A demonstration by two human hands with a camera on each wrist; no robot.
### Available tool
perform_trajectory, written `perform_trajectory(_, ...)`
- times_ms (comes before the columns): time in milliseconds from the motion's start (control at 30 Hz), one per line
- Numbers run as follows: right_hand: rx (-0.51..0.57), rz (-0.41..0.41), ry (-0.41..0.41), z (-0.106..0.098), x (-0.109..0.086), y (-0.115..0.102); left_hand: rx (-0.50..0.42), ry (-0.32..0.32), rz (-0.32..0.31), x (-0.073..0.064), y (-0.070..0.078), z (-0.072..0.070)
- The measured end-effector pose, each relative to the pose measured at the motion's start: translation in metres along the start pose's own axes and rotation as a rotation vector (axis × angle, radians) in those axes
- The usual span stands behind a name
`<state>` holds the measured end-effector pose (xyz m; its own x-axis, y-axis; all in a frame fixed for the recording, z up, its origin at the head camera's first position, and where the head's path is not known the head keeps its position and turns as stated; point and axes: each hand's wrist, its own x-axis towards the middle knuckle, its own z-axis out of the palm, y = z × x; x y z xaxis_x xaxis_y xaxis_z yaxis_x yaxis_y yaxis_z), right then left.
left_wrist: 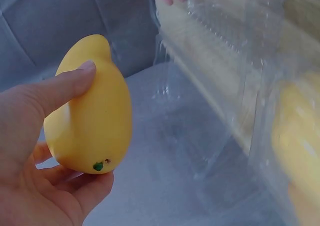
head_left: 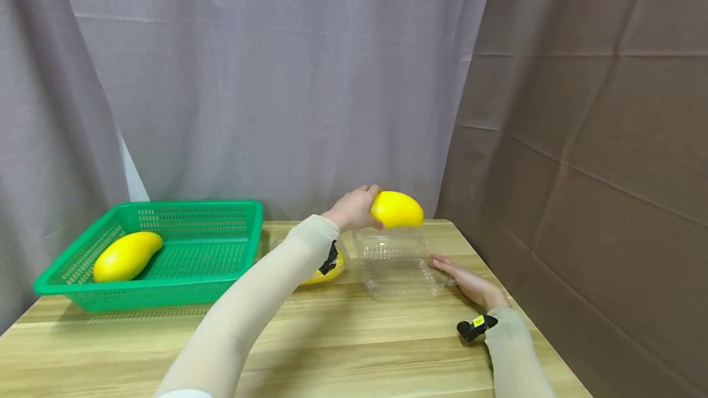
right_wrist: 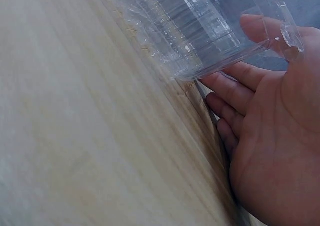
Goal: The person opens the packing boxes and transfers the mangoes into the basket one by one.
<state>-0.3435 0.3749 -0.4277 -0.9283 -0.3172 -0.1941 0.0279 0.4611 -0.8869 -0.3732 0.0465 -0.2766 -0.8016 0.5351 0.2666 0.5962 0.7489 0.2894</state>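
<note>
My left hand (head_left: 354, 209) grips a yellow mango (head_left: 397, 209) above a clear plastic clamshell box (head_left: 399, 275). In the left wrist view the thumb lies along the mango (left_wrist: 102, 118), the other fingers curl beneath it, and a small green stem mark shows at its near end. The clear box stands with its lid raised at the back. At its right side, my right hand (head_left: 467, 284) rests with fingers extended. The right wrist view has the fingers (right_wrist: 227, 91) at the box's lower edge and the thumb up by its rim.
A green plastic basket (head_left: 166, 285) on the left holds another mango (head_left: 126, 257). Between basket and box, partly behind my left forearm, lies a clear container with a yellow mango (head_left: 335, 268) inside. Everything stands on a wooden table (head_left: 354, 343), with grey curtains behind and right.
</note>
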Motion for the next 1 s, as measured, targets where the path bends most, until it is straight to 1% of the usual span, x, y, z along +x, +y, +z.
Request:
perform_trajectory(167, 0.004, -0.01, 0.003, 0.001, 0.0, 0.001, 0.006, 0.03, -0.024, -0.006, -0.006, -0.02)
perform_trajectory(300, 0.008, -0.006, 0.0, 0.001, 0.001, 0.001, 0.01, 0.073, -0.04, -0.013, -0.015, -0.038)
perform_trajectory(467, 0.017, -0.013, -0.005, 0.003, 0.004, -0.001, 0.006, 0.122, -0.068, -0.023, -0.036, -0.065)
perform_trajectory(733, 0.012, -0.014, -0.006, 0.0, 0.001, -0.001, -0.008, 0.188, -0.148, -0.044, -0.072, -0.109)
perform_trajectory(867, 0.018, -0.005, 0.02, 0.0, -0.001, 0.001, -0.032, 0.227, -0.173, -0.059, -0.089, -0.128)
perform_trajectory(1000, 0.023, -0.01, 0.01, 0.003, 0.001, 0.0, -0.052, 0.241, -0.22, -0.085, -0.114, -0.144)
